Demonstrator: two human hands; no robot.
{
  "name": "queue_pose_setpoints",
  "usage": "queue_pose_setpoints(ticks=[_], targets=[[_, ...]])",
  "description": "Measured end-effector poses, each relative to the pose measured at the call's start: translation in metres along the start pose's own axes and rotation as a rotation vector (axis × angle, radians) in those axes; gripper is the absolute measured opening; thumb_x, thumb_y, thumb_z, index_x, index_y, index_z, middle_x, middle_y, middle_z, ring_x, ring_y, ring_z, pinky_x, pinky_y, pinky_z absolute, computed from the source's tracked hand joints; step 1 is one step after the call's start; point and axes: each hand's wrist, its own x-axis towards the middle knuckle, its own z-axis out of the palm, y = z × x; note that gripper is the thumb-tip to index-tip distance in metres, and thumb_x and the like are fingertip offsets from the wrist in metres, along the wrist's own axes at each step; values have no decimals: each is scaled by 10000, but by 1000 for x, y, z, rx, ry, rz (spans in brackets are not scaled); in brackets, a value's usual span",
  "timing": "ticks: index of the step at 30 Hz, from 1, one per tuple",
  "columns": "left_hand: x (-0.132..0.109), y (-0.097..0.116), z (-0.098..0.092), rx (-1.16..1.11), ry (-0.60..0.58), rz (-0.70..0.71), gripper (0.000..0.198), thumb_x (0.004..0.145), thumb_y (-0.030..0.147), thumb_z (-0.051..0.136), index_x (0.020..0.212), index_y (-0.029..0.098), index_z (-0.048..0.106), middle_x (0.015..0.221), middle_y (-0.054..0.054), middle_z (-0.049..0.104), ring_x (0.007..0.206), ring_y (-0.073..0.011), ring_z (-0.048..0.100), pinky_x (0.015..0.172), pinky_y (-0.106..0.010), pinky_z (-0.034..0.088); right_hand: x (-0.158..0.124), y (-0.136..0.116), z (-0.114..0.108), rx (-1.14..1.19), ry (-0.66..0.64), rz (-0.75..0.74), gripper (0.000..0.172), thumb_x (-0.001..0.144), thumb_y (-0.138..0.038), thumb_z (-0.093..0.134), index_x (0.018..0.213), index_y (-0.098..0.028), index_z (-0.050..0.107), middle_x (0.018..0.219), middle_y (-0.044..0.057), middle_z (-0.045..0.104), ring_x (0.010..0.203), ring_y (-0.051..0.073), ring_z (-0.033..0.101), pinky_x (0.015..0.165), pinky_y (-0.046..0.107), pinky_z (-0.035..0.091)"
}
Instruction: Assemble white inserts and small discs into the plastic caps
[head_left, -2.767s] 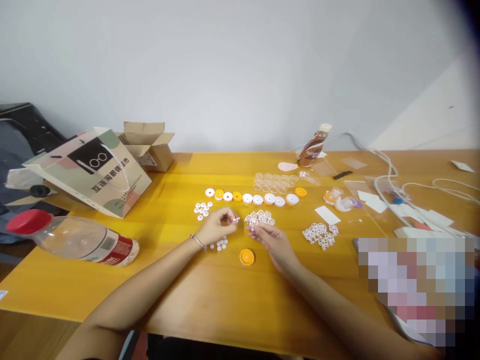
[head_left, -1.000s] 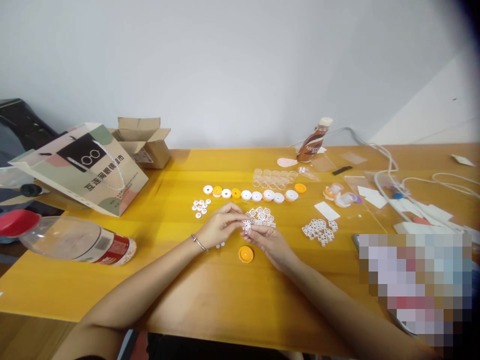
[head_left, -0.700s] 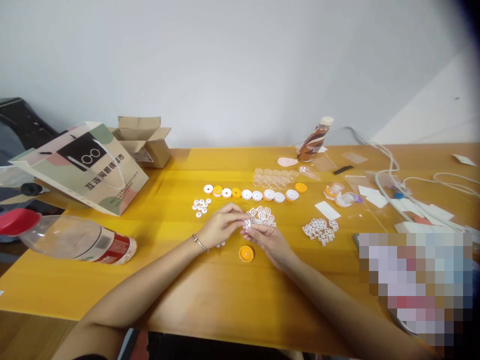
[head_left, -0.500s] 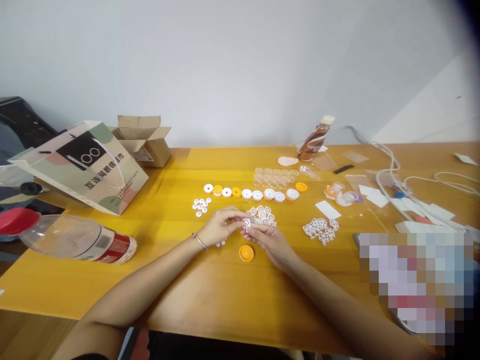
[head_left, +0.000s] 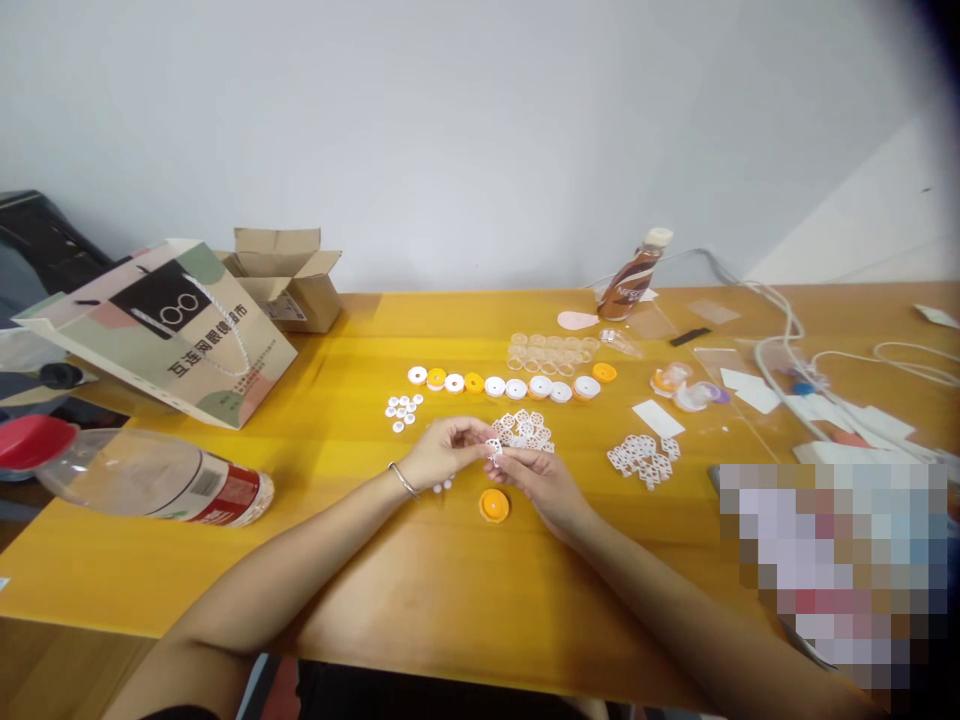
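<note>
Resting by the left edge of the tabletop [head_left: 420, 600] is a clear bottle [head_left: 187, 480] with a red cap; a printed paper bag [head_left: 180, 330] stands behind it, and an open cardboard box [head_left: 292, 290] sits at the far edge. Next come small white buttons [head_left: 403, 410], then the left hand [head_left: 442, 450], its thumb and fingertips pinching a white openwork piece [head_left: 493, 452] — held above the tabletop's middle, the near edge well apart. An orange cap [head_left: 493, 505] lies just below it, and a row of white and orange discs [head_left: 516, 389] stretches toward the far edge. A heap of openwork pieces [head_left: 529, 430] lies behind the right hand [head_left: 544, 485], whose thumb and forefinger grip the same piece; how its other fingers lie, I cannot tell. Farther right are a brown bottle [head_left: 628, 280] near the far edge, a second heap [head_left: 643, 460] and white cables [head_left: 780, 325] toward the far right corner.
</note>
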Motion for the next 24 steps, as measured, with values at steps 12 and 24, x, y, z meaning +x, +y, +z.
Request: queue_pose_setpoints(ticks=[12, 24], targets=[[1, -1, -3, 30, 2, 92, 175, 735, 235, 570, 880, 139, 588, 803, -38, 613, 752, -136, 568, 692, -256, 456, 0, -3, -2, 246, -96, 109, 170, 718, -334, 594, 733, -182, 669, 727, 19, 645, 657, 88, 541, 679, 219, 418], [2, 2, -4, 306, 65, 330, 218, 790, 227, 517, 996, 183, 573, 957, -55, 567, 896, -149, 519, 791, -289, 403, 9, -10, -16, 439, 139, -1, 136, 603, -208, 713, 726, -204, 657, 683, -41, 588, 583, 35, 481, 574, 134, 409]])
